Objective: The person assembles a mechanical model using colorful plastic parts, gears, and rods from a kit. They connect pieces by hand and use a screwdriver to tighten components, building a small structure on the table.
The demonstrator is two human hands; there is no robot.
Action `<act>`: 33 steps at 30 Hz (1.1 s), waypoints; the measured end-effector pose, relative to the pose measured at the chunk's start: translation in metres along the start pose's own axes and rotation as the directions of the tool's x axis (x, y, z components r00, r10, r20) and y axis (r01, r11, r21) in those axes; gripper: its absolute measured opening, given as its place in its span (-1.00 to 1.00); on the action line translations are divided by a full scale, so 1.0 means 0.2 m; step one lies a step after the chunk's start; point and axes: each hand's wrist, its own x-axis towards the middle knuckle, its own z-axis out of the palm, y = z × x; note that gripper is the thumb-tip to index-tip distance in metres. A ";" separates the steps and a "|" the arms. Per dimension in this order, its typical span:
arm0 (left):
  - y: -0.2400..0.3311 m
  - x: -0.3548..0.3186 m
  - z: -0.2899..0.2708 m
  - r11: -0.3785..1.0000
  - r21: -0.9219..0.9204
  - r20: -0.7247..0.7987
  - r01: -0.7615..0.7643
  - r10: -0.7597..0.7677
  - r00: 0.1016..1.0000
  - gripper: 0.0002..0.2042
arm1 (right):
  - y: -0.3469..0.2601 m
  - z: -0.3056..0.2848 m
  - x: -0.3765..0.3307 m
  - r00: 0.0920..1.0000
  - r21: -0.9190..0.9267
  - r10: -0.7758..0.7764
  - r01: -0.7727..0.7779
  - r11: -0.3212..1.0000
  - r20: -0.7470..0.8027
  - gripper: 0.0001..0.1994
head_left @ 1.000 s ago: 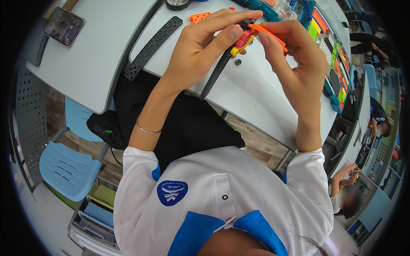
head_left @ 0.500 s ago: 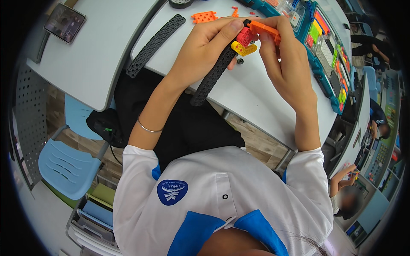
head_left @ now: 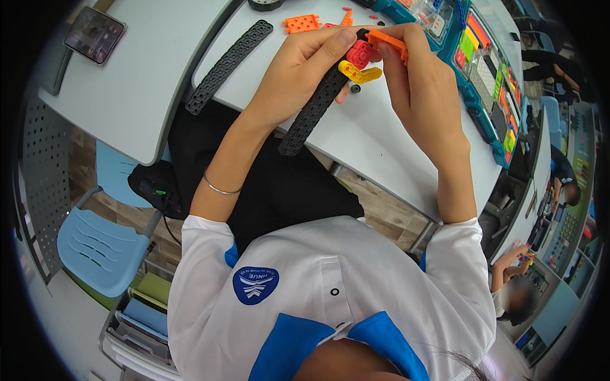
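Observation:
Above the white table my left hand (head_left: 286, 79) is closed on a long black perforated beam (head_left: 310, 117), its thumb pressed near the upper end. A red block (head_left: 360, 54) and a yellow angled beam (head_left: 361, 74) sit against that end. My right hand (head_left: 427, 95) pinches an orange building piece (head_left: 389, 43), which meets the upper end beside the red block. Fingers hide part of the joint, so I cannot tell whether the orange piece is fastened. On the table below lies a small dark round piece (head_left: 356, 89).
A second black perforated strip (head_left: 229, 66) lies left of my hands. Beyond them are an orange perforated plate (head_left: 300, 24) and small loose parts. A teal case (head_left: 470, 105) of coloured pieces stands at right. A phone (head_left: 95, 35) rests on the adjoining left table (head_left: 136, 82).
The black beam with its red and yellow parts has shifted slightly left. The orange piece has turned a little, and my right fingers have moved along it.

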 end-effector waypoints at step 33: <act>-0.04 0.00 0.01 0.997 -0.004 0.028 -0.080 0.080 0.996 -0.58 | 0.00 0.06 -0.02 0.990 -0.133 -0.116 0.105 0.985 -0.080 -0.81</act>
